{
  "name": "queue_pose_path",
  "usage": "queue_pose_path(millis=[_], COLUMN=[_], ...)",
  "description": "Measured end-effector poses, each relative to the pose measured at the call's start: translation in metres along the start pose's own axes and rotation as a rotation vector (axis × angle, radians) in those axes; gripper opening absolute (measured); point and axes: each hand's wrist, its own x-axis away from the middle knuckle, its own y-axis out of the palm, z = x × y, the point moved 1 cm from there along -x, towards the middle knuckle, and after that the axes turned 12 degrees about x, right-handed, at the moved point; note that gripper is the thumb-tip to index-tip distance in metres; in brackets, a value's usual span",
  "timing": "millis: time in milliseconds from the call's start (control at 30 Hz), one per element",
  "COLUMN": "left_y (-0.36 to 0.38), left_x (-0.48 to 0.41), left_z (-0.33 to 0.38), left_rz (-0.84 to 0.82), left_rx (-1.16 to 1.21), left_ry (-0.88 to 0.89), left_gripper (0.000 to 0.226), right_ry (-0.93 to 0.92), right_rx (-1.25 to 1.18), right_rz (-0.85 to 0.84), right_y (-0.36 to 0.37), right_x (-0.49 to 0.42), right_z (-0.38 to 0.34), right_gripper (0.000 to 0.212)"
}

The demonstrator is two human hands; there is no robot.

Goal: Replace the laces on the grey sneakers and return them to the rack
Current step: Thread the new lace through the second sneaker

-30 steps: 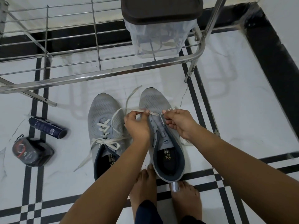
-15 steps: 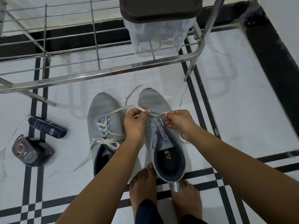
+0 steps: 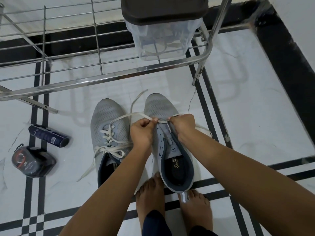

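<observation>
Tiled floor (image 3: 247, 116) | rack (image 3: 119, 75) tub (image 3: 163, 40) holds laces (image 3: 162, 49) | left hand (image 3: 142, 132), right hand (image 3: 183, 124) pinch sneaker (image 3: 158, 104) lace (image 3: 126, 116)

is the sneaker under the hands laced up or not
Mostly unlaced: the sneaker shows bare eyelets; the white lace crosses only near the toe, pinched by the left hand and right hand.

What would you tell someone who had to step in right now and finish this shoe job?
Left hand and right hand each pinch the white lace over the lowest eyelets of the right sneaker; the eyelets above are empty.
The left sneaker beside it is laced, with its ends loose and untied.
Both stand on the floor in front of the steel rack.
Left to do: thread the right sneaker upward, tie both, set the pair on the rack.
</observation>
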Motion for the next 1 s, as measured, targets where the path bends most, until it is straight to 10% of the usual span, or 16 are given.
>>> queue_pose_path(millis=[300, 533, 767, 1000], left_y=[-0.007, -0.010, -0.015, -0.026], left_x=[-0.001, -0.012, -0.028, -0.021], left_z=[0.008, 0.038, 0.051, 0.066], left_rz=[0.113, -0.236, -0.521, -0.590], left_rx=[-0.090, -1.298, -0.984, -0.920], left_ry=[0.092, 0.483, 0.178, 0.027], left_gripper=[0.027, 0.043, 0.031, 0.051], right_ry=[-0.038, -0.247, -0.660, -0.853], right_rx=[-0.036, 0.244, 0.698, 0.813], right_rz=[-0.082, -0.066, -0.491, -0.322], right_y=[-0.010, -0.024, -0.013, -0.019], right_x=[0.001, 0.005, 0.028, 0.023], right_z=[0.003, -0.002, -0.035, -0.043], right_gripper=[0.025, 0.021, 0.032, 0.016])
